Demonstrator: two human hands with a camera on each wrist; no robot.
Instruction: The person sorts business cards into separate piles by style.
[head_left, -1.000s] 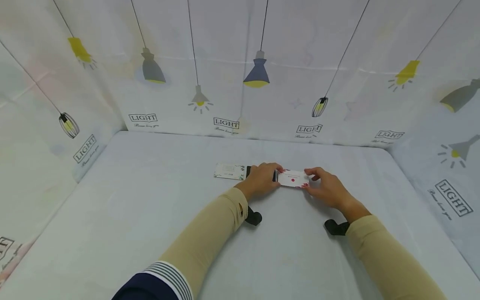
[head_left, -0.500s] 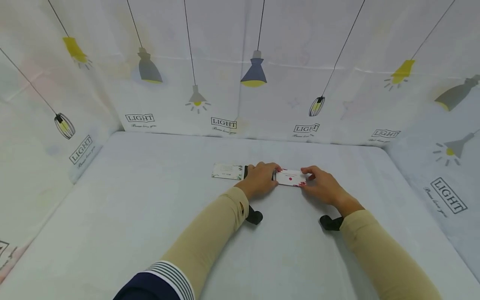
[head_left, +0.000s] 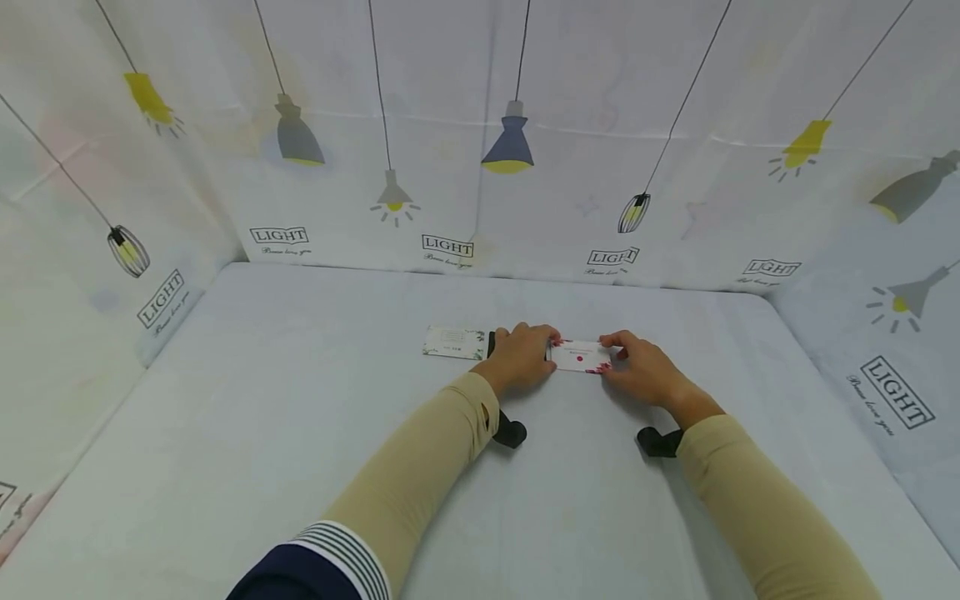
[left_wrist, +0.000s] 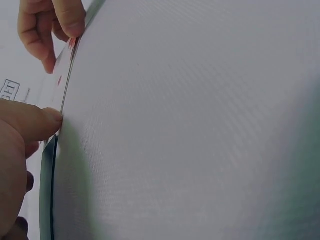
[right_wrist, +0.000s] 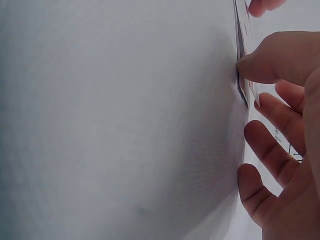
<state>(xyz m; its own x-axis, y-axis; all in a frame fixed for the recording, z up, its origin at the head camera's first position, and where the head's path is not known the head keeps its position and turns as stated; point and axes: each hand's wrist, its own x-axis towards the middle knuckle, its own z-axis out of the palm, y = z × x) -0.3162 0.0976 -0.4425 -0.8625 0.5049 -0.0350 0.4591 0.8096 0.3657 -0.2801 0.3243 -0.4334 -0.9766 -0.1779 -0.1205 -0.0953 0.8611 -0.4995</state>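
A small white card (head_left: pixel 581 356) with red flower corners and a red dot lies flat between the two hands. The left hand (head_left: pixel 520 360) grips its left end, thumb at the near long edge and a finger at the far one. At the right end, the right hand (head_left: pixel 647 372) pinches the card the same way. In the right wrist view, the card (right_wrist: pixel 243 42) has a dark layer under it by the thumb. Beneath the left palm is a dark flat piece (head_left: pixel 491 343), mostly hidden. Left of it lies a second white card (head_left: pixel 453 342) with green leaf corners.
All this lies on a white-covered table (head_left: pixel 315 417). A white cloth wall (head_left: pixel 442 125) printed with hanging lamps rises behind it and along both sides. Black wrist-camera mounts (head_left: pixel 510 432) stick out beside each cuff.
Both hands keep their hold on the red-flowered card. The head view shifts slightly, and the right hand edges a little to the left relative to the table.
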